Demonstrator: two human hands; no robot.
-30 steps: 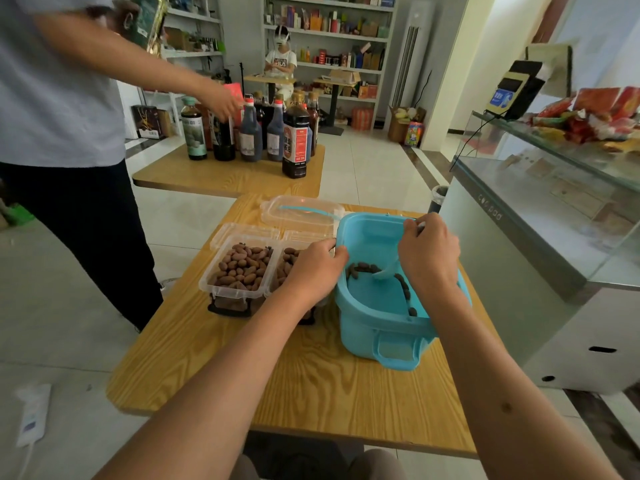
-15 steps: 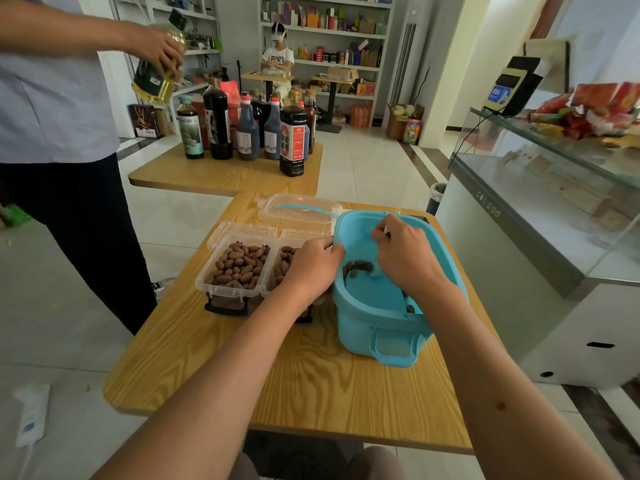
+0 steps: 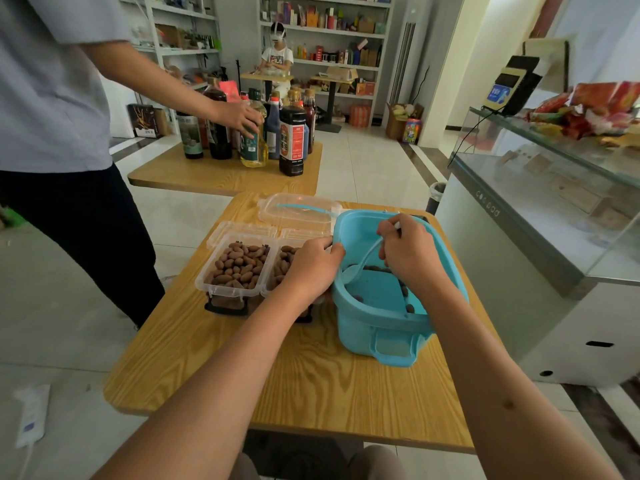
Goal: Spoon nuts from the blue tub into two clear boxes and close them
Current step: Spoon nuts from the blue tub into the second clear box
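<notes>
Shop floor, wooden table [image 3: 311,386]. Left hand [image 3: 311,268] grips tub [image 3: 381,323] rim; right hand [image 3: 410,254] pinches spoon [image 3: 360,268]; nut boxes [image 3: 235,268] left of fingers.

Pale tiled floor [image 3: 363,161], stocked white shelves [image 3: 325,29], glass counter [image 3: 554,188]

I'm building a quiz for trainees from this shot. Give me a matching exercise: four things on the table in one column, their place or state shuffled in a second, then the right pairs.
Things:
1. blue tub
2. left clear box
3. spoon
4. loose clear lid

Places or states:
A. lying flat at the table's far edge
B. open and heaped with nuts
C. nearly empty, a few nuts at the bottom
D. held by the right hand, bowl down inside the tub

Pairs: 1-C, 2-B, 3-D, 4-A
</notes>
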